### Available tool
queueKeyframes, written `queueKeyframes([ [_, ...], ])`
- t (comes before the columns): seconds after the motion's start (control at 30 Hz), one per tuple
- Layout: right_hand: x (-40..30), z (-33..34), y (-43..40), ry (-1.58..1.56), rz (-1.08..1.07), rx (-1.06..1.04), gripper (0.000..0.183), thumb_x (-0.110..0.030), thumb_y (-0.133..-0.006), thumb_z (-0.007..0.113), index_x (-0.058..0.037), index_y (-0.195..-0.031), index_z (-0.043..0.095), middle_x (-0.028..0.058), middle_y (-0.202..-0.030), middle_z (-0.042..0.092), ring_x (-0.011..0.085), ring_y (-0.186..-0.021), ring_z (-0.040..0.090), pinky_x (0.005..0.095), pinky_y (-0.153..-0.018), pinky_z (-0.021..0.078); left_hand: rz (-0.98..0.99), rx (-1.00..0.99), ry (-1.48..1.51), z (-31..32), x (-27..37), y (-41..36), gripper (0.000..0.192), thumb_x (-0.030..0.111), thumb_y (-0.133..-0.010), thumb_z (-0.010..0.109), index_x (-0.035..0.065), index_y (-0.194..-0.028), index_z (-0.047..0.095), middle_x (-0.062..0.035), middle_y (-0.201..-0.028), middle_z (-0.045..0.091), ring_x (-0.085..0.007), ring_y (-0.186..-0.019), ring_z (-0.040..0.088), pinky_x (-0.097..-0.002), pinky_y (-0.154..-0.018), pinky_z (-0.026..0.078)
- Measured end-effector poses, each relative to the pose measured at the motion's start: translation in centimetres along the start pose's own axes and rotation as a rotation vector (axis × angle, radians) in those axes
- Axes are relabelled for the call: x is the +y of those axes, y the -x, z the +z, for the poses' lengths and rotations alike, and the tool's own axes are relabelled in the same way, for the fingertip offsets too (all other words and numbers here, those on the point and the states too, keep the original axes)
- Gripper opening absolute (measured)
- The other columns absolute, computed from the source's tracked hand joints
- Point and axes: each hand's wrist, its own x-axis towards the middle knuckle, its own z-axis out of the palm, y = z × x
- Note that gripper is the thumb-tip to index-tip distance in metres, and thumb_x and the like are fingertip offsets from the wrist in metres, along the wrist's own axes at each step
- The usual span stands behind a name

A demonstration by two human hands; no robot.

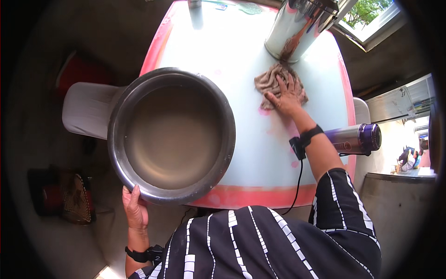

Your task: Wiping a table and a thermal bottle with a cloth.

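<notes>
My left hand (135, 207) holds the near left rim of a large grey metal basin (228, 139), thumb on top and the other fingers hidden beneath. Cloudy brownish water (174, 136) fills much of the basin, which covers the table's left side. My right hand (288, 96) lies on a crumpled brown cloth (267, 82), fingers spread, pressing it to the pale tabletop (247, 146). Just beyond the cloth stands a shiny metal canister (278, 38) that mirrors the cloth and tabletop.
A silver and purple vacuum flask (352, 139) is beside my right forearm. White chairs (89, 110) (362, 110) flank the red-bordered table. At the far edge are a small can (194, 3) and a green mesh item (249, 7). A black cable (299, 185) hangs from my right wristband.
</notes>
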Motion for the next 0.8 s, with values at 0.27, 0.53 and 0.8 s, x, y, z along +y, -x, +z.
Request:
queueKeyframes([
  [0.27,-1.0,1.0,1.6,-0.032,-0.140,0.019,0.078,-0.072,-0.086,0.045,-0.0335,-0.152,0.028,0.0089,-0.162,0.007,0.0349,-0.149,-0.003,0.0586,-0.115,-0.0041,-0.015,-0.043,-0.054,-0.4,-0.3,-0.6,0.022,0.018,-0.096,0.060,0.0121,-0.116,0.054,-0.0016,-0.111,0.062,-0.0138,-0.102,0.059,-0.0316,-0.089,0.047],
  [0.53,1.9,1.1,22.3,-0.221,-0.477,0.072,0.063,-0.056,-0.085,0.059,-0.0269,-0.140,0.050,0.0082,-0.156,0.026,0.0357,-0.146,0.014,0.0537,-0.118,0.0044,0.102,0.118,-0.218,-1.4,-1.7,-0.6,0.034,0.030,-0.096,0.061,0.0096,-0.121,0.052,-0.0046,-0.114,0.060,-0.0166,-0.103,0.059,-0.0347,-0.087,0.049],
  [0.8,16.2,0.5,32.3,-0.110,-0.127,0.111,0.053,-0.045,-0.088,0.059,-0.0304,-0.138,0.051,0.0050,-0.156,0.026,0.0335,-0.146,0.017,0.0525,-0.118,0.0115,0.167,0.300,-0.291,-1.3,-2.5,-1.1,0.044,0.035,-0.095,0.062,0.0039,-0.124,0.049,-0.0073,-0.119,0.057,-0.0181,-0.106,0.057,-0.0347,-0.088,0.048],
])
